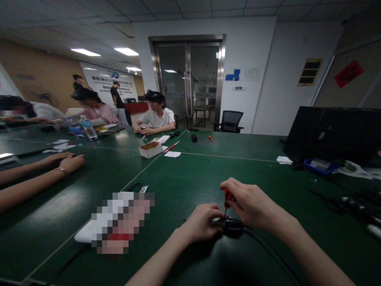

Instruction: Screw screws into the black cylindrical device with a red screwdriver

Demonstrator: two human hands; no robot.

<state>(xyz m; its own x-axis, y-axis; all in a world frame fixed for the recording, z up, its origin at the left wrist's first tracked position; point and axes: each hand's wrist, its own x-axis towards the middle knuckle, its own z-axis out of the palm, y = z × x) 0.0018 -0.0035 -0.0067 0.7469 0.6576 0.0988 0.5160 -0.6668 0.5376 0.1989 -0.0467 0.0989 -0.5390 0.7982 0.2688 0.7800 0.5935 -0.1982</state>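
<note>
My right hand (253,206) is closed around a small red-handled screwdriver (228,197), held upright with its tip down on a small black device (232,227) on the green table (190,174). My left hand (202,222) grips the left side of that black device and holds it against the table. A black cable (268,248) runs from the device toward the near right edge.
A pixelated white object (119,220) lies left of my hands. A cardboard box (150,149), papers and another screwdriver (211,138) lie farther off. A black monitor (333,133) and cables sit at right. Another person's forearms (38,174) rest at left; people sit at the far side.
</note>
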